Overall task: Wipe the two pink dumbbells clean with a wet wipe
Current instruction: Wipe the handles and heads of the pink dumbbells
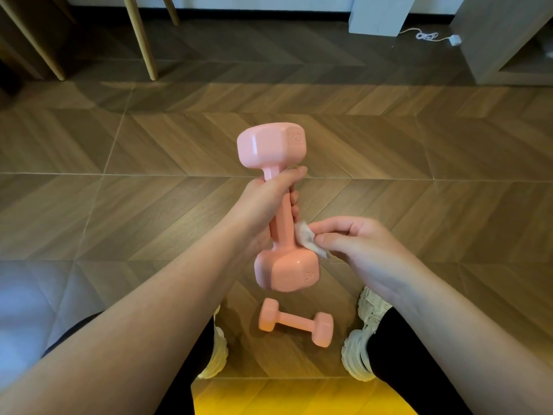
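Dumbbell (281, 226) upright, second dumbbell (294, 322) lying, wipe (305, 238) crumpled

Both bare forearms reach forward, the left hand (263, 205) curled round the handle of a raised dumbbell (270, 148), the right hand (362, 247) pinching a wet wipe (305, 239) between thumb and fingers against the handle's lower end.

Embossed "KG" on the far head of the upright glossy pink hex-headed dumbbell (281, 226). More embossed marks on its near head, seemingly "KG" upside down; anything beside them too faint to read.
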Available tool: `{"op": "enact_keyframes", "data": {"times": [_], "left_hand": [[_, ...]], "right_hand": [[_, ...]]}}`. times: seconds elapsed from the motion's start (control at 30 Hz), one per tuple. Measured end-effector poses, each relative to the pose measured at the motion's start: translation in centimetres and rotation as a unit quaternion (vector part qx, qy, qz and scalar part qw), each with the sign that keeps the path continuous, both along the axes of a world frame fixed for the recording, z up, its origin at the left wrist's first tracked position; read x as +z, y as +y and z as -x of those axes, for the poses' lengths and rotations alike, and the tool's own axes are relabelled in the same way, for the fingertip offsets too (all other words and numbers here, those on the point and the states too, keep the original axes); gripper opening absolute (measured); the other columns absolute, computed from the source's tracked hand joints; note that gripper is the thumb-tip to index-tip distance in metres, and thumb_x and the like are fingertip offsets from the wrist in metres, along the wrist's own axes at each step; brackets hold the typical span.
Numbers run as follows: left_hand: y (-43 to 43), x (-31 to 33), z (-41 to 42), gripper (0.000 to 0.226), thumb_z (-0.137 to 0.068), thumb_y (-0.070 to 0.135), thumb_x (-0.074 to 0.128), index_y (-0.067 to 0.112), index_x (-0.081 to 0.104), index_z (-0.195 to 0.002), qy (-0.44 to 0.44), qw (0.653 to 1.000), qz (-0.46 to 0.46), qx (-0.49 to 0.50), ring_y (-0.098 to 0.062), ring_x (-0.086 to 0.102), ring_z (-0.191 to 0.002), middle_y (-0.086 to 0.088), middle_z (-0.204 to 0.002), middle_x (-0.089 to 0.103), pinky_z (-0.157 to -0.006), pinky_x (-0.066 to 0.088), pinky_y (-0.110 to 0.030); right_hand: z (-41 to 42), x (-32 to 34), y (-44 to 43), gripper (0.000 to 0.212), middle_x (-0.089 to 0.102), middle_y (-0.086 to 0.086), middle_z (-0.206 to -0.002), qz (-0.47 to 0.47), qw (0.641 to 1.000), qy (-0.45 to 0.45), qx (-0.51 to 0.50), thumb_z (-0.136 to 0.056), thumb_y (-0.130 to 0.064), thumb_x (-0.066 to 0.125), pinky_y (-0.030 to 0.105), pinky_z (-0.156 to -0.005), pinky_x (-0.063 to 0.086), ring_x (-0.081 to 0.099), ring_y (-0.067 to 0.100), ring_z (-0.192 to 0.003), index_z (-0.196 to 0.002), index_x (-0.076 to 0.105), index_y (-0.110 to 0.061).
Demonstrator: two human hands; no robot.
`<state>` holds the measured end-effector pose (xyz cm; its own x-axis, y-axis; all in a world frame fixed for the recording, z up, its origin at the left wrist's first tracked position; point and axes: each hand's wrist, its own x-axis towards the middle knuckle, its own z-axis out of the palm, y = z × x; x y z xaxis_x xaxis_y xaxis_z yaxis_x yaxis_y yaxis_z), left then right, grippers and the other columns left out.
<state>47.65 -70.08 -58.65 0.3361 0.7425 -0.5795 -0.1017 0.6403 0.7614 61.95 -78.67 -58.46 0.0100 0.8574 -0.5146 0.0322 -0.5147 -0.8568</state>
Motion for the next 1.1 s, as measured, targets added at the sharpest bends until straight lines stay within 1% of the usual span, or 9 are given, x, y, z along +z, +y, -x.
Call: {"op": "enact_keyframes", "data": {"times": [0.2, 0.3, 0.4, 0.57, 0.73, 0.87, 1.0, 1.07, 1.1], "left_hand": [[0.0, 0.2, -0.1, 0.03, -0.09, 0.028, 0.068, 0.019, 0.052, -0.067, 0.002, 1.0, -0.002, 0.001, -0.013, 0.044, -0.047, 0.002, -0.054, 0.047, -0.052, 0.041, -0.025], [-0.1, 0.3, -0.2, 0.03, -0.091, 0.026, 0.068, 0.019, 0.052, -0.067, -0.003, 1.0, 0.0, 0.006, -0.013, 0.044, -0.048, 0.001, -0.055, 0.047, -0.053, 0.04, -0.026], [-0.3, 0.5, -0.6, 0.029, -0.092, 0.024, 0.067, 0.018, 0.051, -0.069, -0.019, 1.0, 0.008, 0.012, -0.014, 0.042, -0.047, 0.0, -0.055, 0.045, -0.052, 0.04, -0.025], [-0.5, 0.4, -0.9, 0.025, -0.092, 0.028, 0.068, 0.017, 0.054, -0.074, -0.012, 1.0, -0.007, 0.0, -0.012, 0.044, -0.046, 0.002, -0.054, 0.045, -0.062, 0.042, -0.03], [-1.2, 0.2, -1.3, 0.025, -0.091, 0.033, 0.068, 0.016, 0.056, -0.077, 0.007, 0.999, -0.027, -0.035, -0.014, 0.05, -0.056, 0.002, -0.058, 0.052, -0.064, 0.043, -0.03], [-0.7, 1.1, -0.8, 0.035, -0.078, 0.05, 0.061, 0.015, 0.063, -0.076, 0.082, 0.982, -0.115, -0.127, -0.016, 0.057, -0.071, -0.001, -0.075, 0.064, -0.069, 0.043, -0.03], [-0.3, 1.4, 0.4, 0.042, -0.08, 0.054, 0.051, 0.022, 0.069, -0.1, 0.112, 0.955, -0.185, -0.203, -0.007, 0.061, -0.09, 0.0, -0.105, 0.068, -0.079, 0.043, -0.021], [-0.2, 1.3, 1.2, 0.052, -0.081, 0.061, 0.048, 0.027, 0.067, -0.115, 0.115, 0.953, -0.183, -0.212, 0.003, 0.061, -0.104, 0.009, -0.12, 0.068, -0.084, 0.039, -0.013], [-0.2, 1.0, 1.6, 0.06, -0.08, 0.066, 0.047, 0.028, 0.065, -0.122, 0.116, 0.955, -0.166, -0.217, 0.002, 0.06, -0.112, 0.009, -0.125, 0.066, -0.088, 0.039, -0.016]], "right_hand": [[-1.5, 0.8, 0.5, 0.044, 0.077, 0.009, -0.097, 0.028, 0.989, 0.137, 0.039, -0.088, 0.013, 0.046, 0.026, -0.079, 0.056, 0.071, 0.018, -0.092, -0.083, 0.081, -0.013], [-0.6, 0.2, 0.4, 0.034, 0.077, -0.003, -0.085, -0.013, 0.998, 0.046, 0.032, -0.082, 0.006, 0.067, 0.019, -0.071, 0.053, 0.071, 0.009, -0.086, -0.073, 0.079, -0.025], [0.1, -0.5, 0.5, 0.018, 0.076, -0.005, -0.087, -0.027, 0.999, -0.015, 0.033, -0.074, -0.015, 0.082, 0.02, -0.07, 0.052, 0.071, 0.008, -0.086, -0.08, 0.077, -0.031], [0.7, -0.4, 0.4, 0.025, 0.077, -0.011, -0.091, 0.016, 0.997, -0.023, 0.073, -0.066, -0.042, 0.086, 0.023, -0.076, 0.047, 0.07, 0.001, -0.088, -0.089, 0.077, -0.036], [1.7, -0.8, 0.3, 0.024, 0.077, -0.01, -0.087, 0.05, 0.997, -0.053, 0.041, -0.071, -0.039, 0.085, 0.031, -0.082, 0.05, 0.07, 0.01, -0.091, -0.09, 0.077, -0.028], [1.8, -0.7, 0.0, 0.02, 0.078, -0.006, -0.09, 0.014, 1.0, 0.007, 0.012, -0.069, -0.036, 0.085, 0.027, -0.079, 0.048, 0.072, 0.006, -0.088, -0.087, 0.08, -0.03], [1.6, -0.4, 0.0, 0.023, 0.077, -0.007, -0.093, -0.033, 0.999, 0.033, -0.006, -0.066, -0.041, 0.084, 0.028, -0.08, 0.049, 0.072, 0.007, -0.089, -0.088, 0.079, -0.039], [1.2, -0.2, 0.3, 0.028, 0.077, -0.007, -0.094, -0.046, 0.998, 0.039, -0.027, -0.063, -0.045, 0.082, 0.025, -0.078, 0.049, 0.072, 0.006, -0.09, -0.09, 0.079, -0.037], [1.0, -0.2, 0.5, 0.032, 0.077, -0.008, -0.094, -0.052, 0.997, 0.037, -0.039, -0.061, -0.048, 0.082, 0.021, -0.076, 0.049, 0.071, 0.005, -0.089, -0.09, 0.08, -0.036]]}}
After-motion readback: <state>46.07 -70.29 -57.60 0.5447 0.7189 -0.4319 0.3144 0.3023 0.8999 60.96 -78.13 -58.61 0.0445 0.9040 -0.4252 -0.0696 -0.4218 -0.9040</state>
